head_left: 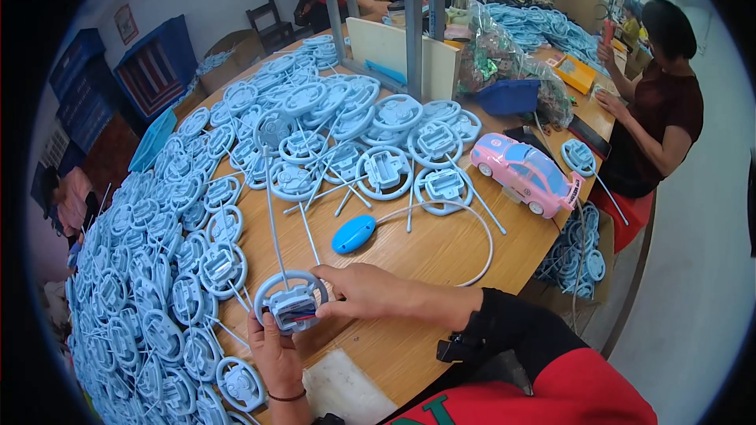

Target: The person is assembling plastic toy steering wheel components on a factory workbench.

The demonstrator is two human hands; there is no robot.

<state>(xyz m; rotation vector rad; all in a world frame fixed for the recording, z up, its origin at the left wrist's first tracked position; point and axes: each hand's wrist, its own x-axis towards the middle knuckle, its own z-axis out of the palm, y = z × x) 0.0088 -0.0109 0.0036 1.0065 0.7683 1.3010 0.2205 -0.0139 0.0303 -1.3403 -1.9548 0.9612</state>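
left hand (277,352) gripped a blue toy wheel (290,301) down low — right hand (361,290) pinched its rim, big wheel pile (177,220) sat alongside

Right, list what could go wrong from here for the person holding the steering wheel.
The white cable loops close to the right forearm, so a sweep of that arm might snag it and drag the blue oval piece.
The pink toy car sits near the table's right edge; a knock could tip it off.
The crowded heap of wheels might slide against the left hand.
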